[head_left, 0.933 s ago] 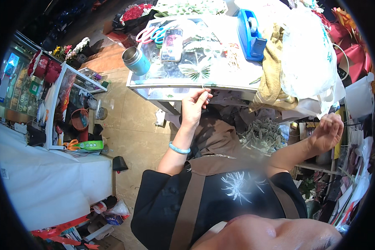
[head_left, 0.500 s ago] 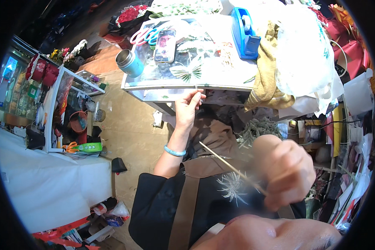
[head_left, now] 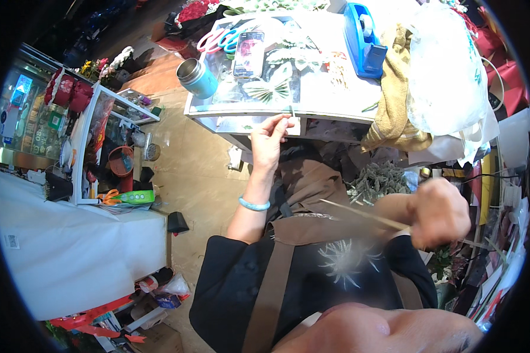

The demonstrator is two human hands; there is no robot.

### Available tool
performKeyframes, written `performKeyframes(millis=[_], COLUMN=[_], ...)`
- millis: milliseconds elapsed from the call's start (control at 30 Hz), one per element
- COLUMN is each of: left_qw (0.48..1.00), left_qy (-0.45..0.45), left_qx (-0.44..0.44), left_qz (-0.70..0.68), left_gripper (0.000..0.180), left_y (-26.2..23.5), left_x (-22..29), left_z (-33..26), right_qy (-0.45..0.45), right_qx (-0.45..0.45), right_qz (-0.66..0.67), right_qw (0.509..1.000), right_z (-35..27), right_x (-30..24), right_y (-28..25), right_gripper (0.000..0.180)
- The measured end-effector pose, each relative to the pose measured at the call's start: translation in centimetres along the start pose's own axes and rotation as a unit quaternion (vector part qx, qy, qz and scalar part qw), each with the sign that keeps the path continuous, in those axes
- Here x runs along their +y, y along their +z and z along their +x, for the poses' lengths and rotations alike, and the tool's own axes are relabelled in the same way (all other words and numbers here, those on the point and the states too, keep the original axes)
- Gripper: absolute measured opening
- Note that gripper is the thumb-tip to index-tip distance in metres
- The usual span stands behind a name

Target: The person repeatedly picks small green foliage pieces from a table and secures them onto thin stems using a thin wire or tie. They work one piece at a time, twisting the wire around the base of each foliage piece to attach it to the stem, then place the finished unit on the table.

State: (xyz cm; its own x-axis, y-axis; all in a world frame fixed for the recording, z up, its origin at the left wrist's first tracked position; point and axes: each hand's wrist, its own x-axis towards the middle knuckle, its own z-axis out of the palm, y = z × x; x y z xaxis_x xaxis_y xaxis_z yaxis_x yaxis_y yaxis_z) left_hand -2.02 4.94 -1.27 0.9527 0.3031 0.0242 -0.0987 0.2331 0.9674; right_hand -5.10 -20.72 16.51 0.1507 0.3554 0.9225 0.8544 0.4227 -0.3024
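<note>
Cluttered worktable (head_left: 312, 109) far | left hand (head_left: 269, 138) pinching small stem (head_left: 291, 110) at table edge | right hand (head_left: 439, 213) fisted round thin stick (head_left: 359, 213), blurred | risk: stick's free tip may jab apron (head_left: 288, 247).

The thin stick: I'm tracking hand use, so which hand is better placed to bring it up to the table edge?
Probably right: the right hand already has the thin stick in its grip; the left hand pinches something small at the table edge.
</note>
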Motion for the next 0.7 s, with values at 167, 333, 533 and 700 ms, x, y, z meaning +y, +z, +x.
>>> performKeyframes(millis=[167,333,533,700], left_qw=[0.998,0.997,0.993,0.991], left_qy=[0.044,0.062,0.098,0.116], left_qx=[-0.05,-0.025,0.029,-0.004], left_qz=[0.001,-0.027,-0.067,-0.061], left_gripper=[0.018,0.017,0.015,0.015], left_y=[1.5,2.6,2.9,3.5], left_x=[0.2,0.5,0.6,0.7], left_z=[-0.8,-1.4,-1.3,-1.5], right_qy=[0.357,0.445,0.444,0.445], right_qx=[0.02,0.091,0.162,0.178], right_qz=[-0.133,-0.109,-0.1,-0.061], right_qw=[0.924,0.884,0.876,0.875], right_z=[-4.1,-7.4,-9.5,-10.0], right_x=[4.6,10.5,12.9,13.8], right_y=[3.1,7.6,8.9,9.9], right_gripper=[0.005,0.01,0.013,0.019])
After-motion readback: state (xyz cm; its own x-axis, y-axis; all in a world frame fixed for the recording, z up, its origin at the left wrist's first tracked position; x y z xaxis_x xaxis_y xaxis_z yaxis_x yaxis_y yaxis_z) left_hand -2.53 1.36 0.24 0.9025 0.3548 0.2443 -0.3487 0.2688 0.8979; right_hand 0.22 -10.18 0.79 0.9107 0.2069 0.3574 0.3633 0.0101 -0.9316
